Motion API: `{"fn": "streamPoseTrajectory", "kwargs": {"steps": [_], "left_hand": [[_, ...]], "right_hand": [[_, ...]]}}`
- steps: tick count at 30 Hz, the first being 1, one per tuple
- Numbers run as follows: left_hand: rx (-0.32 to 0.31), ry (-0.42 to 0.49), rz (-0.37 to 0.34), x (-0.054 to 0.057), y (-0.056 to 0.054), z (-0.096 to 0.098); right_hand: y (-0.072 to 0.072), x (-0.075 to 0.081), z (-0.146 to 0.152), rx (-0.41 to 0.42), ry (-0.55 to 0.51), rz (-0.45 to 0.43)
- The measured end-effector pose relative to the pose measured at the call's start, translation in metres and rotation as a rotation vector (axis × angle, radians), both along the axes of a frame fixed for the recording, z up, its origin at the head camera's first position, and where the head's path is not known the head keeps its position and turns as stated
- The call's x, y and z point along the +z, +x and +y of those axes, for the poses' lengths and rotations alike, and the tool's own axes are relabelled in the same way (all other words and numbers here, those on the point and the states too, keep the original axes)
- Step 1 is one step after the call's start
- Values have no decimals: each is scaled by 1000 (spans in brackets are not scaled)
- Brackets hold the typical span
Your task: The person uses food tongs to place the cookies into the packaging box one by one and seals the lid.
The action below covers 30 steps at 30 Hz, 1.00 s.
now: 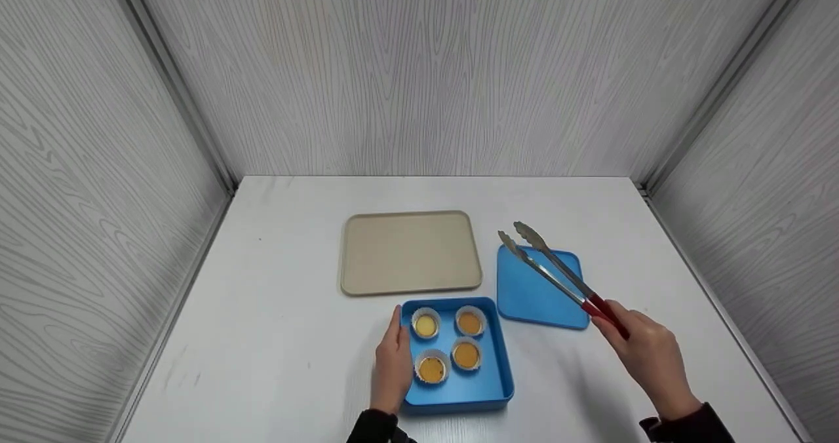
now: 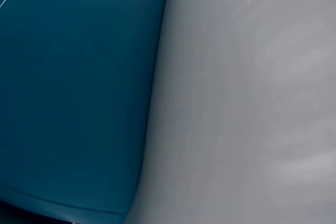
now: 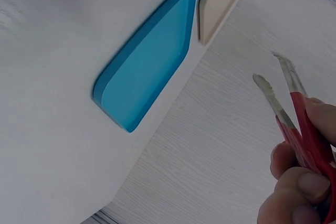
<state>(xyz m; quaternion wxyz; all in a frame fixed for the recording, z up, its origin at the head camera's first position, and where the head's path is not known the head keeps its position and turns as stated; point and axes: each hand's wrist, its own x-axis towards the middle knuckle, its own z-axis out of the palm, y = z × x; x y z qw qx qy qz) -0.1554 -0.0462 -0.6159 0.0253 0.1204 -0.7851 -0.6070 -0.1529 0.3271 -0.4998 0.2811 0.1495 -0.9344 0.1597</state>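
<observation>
My right hand (image 1: 645,351) grips metal tongs (image 1: 554,269) by their red handles, the arms spread with nothing between the tips. In the right wrist view, thumb and fingers wrap those red handles (image 3: 315,135). Flat along the left side of a blue rectangular box (image 1: 452,397) lies my left hand (image 1: 393,367), its fingers straight against the wall. Inside the box stand several small cupcakes (image 1: 431,369) in white cups, with yellow to orange tops. The left wrist view shows only the box's outer wall (image 2: 79,87) and white tabletop; the left fingers are hidden there.
A beige tray (image 1: 409,253) lies behind the box. To the right, partly under the tongs in the head view, is a shallow blue lid (image 1: 537,299) with a raised rim. Wood-grain panels (image 1: 432,76) enclose the white table (image 1: 275,338) at the back and both sides.
</observation>
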Motion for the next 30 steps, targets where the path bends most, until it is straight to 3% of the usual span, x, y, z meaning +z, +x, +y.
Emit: {"fn": "streamPoseTrajectory", "kwargs": {"steps": [19,30], "left_hand": [[-9,-13,-14,1,0,0],[-24,22,27,-2,-1,0]], "right_hand": [[-10,-10,6,-70,-63,35],[-20,-18,12,-133,-104,-41]]}}
